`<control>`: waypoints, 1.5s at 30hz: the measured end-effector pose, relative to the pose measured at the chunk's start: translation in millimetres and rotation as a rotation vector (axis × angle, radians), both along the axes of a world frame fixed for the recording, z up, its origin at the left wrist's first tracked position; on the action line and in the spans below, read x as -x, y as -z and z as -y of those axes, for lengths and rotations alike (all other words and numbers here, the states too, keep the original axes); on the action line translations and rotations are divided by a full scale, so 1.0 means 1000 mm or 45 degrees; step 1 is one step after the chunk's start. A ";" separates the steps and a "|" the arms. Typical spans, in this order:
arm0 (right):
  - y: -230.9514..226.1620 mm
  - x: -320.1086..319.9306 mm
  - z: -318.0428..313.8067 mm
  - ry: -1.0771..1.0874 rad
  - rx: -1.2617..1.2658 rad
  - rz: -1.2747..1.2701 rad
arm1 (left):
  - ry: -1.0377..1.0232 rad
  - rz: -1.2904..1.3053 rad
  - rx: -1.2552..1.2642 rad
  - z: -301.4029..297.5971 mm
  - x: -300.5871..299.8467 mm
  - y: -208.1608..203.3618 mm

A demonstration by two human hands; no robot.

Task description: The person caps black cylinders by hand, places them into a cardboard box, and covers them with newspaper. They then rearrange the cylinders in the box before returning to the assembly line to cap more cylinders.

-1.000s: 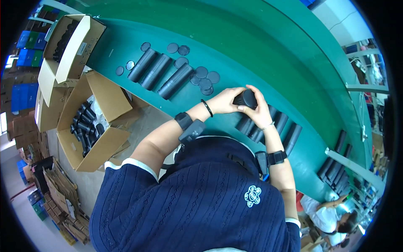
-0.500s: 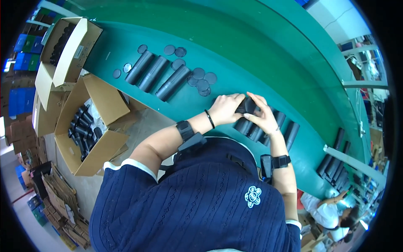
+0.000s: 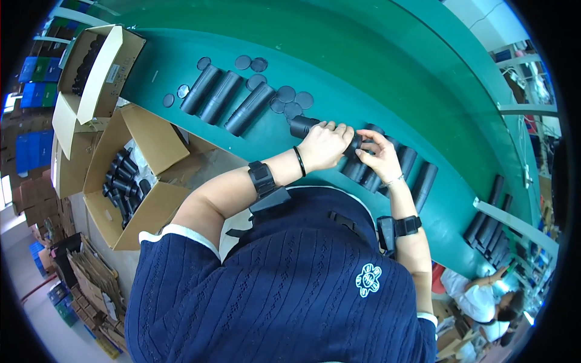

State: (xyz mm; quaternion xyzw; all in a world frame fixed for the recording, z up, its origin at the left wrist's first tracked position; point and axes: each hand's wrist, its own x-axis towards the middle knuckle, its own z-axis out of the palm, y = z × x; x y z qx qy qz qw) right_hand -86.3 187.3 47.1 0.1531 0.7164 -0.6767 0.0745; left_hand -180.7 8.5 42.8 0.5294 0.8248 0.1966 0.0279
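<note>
A black ribbed tube (image 3: 301,126) lies sideways across my grip above the green table, its left end sticking out past my knuckles. My left hand (image 3: 327,146) is wrapped round its middle. At the tube's right end my right hand (image 3: 381,158) pinches with thumb and fingertips; whether a separate cap is between them I cannot tell. Beneath and right of my hands lie several black tubes (image 3: 426,184) side by side. Off to the left are three more black tubes (image 3: 221,97), with several loose black discs (image 3: 285,94) around them.
Left of the green table (image 3: 290,60), an open carton (image 3: 160,142) holds black funnel-shaped parts (image 3: 124,175). Another open carton (image 3: 109,75) stands behind it. More black tubes (image 3: 484,233) lie near a metal frame bar (image 3: 514,225) on the right. A person (image 3: 475,296) works beyond it.
The held tube has swung so its left end now shows beyond my left hand. My left fingers have closed over its top, and my right hand has shifted to its right end.
</note>
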 end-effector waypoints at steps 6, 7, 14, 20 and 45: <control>0.000 0.000 -0.002 -0.003 0.072 0.021 | 0.031 -0.074 0.027 -0.001 -0.001 0.003; 0.001 0.000 0.000 0.005 0.086 0.007 | 0.046 -0.121 0.026 -0.001 -0.002 0.005; 0.023 0.000 -0.001 0.082 -0.534 0.119 | 0.082 -0.183 0.007 0.000 -0.007 0.007; 0.010 -0.006 -0.002 0.141 0.354 0.119 | 0.006 -0.090 0.022 0.005 -0.003 0.005; 0.028 0.014 0.017 0.063 0.525 -0.082 | -0.168 1.087 -0.342 0.010 0.006 0.034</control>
